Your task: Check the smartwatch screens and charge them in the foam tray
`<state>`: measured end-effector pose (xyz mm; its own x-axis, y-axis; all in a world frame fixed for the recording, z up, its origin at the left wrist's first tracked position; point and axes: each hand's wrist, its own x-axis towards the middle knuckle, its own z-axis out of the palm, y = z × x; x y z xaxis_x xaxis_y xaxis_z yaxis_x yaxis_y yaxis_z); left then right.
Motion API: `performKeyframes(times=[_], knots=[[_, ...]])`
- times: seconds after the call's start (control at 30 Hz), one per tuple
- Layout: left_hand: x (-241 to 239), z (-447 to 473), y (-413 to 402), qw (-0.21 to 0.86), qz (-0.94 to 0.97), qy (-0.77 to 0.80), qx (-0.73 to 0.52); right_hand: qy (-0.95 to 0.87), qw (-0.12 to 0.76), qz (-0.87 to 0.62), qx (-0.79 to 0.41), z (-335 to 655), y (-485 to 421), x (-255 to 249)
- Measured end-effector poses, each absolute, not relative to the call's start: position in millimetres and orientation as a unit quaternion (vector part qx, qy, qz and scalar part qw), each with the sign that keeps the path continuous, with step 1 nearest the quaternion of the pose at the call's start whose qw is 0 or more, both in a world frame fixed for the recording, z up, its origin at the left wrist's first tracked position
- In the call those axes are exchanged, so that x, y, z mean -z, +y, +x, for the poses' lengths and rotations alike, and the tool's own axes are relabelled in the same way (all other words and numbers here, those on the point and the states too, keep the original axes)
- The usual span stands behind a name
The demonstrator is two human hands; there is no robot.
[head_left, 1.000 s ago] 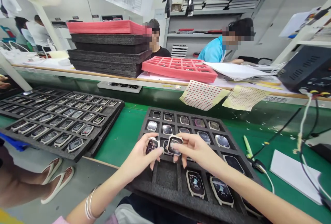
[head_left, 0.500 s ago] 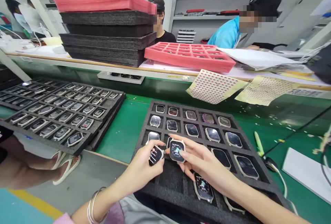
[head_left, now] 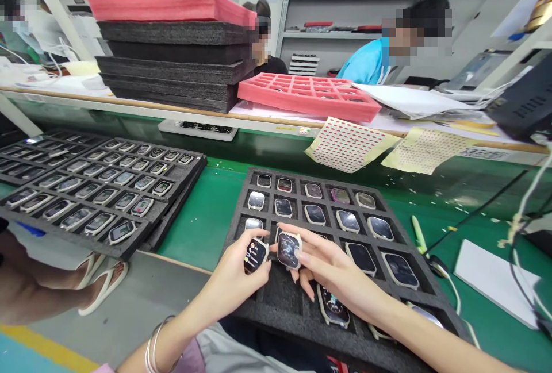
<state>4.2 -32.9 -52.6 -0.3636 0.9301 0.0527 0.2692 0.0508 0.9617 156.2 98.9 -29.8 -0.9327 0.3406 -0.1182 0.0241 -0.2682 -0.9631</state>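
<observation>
My left hand (head_left: pixel 239 266) grips a smartwatch case (head_left: pixel 256 254) without a strap, its lit screen showing a list with coloured icons. Just to the right, my right hand (head_left: pixel 330 261) holds a second smartwatch case (head_left: pixel 288 248) between thumb and fingers, its display dim and tilted up. Both are above the near left part of a black foam tray (head_left: pixel 287 298), whose cells hold several more watch cases. One with a lit dial, a watch case (head_left: pixel 333 304), lies under my right hand. My right forearm hides part of the near row.
Black foam trays of watch cases (head_left: pixel 107 195) lie stacked at the left. On the shelf stand a pile of black foam (head_left: pixel 172 65) and a pink foam tray (head_left: pixel 308 103). A green pen (head_left: pixel 417 234) and a white pad (head_left: pixel 491 281) are at the right. Co-workers sit beyond.
The dial on the watch in my right hand has dimmed. The list on the left-hand watch has turned more into view. Both hands keep their hold, and the whole view has shifted slightly.
</observation>
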Motion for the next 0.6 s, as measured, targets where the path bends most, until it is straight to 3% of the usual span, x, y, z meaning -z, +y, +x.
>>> performKeyframes(times=[0.6], knots=[[53.9,4.3,-33.1,0.332,0.474,0.634,-0.513,-0.584,0.082,-0.131,-0.797,156.3,95.4,33.4]])
